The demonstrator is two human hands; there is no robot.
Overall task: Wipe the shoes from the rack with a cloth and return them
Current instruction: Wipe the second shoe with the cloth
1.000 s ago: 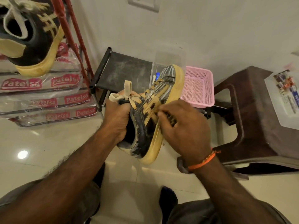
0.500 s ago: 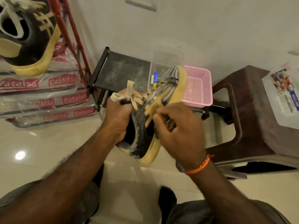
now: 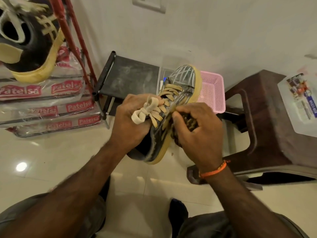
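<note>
While gripped by left hand (image 3: 130,124), shoe (image 3: 178,93) over open floor (image 3: 51,157), right hand (image 3: 193,133) fingers pinching cloth (image 3: 187,124)

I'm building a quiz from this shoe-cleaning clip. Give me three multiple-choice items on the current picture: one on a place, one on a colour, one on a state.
1. Where is the second shoe?
A. Upper left, on stacked packets by the red rack
B. In the pink basket
C. On the brown stool

2. What colour is the basket behind the held shoe?
A. Green
B. Pink
C. Blue

3. What is the right hand doing?
A. Hanging empty at the person's side
B. Lying flat on the floor
C. Holding a patterned cloth against the side of the held shoe

Answers:
1 A: it sits on the packets beside the red rack.
2 B: its mesh walls are pink.
3 C: the fingers curl round the cloth at the shoe's side, while the left hand grips the shoe near the laces.
</note>
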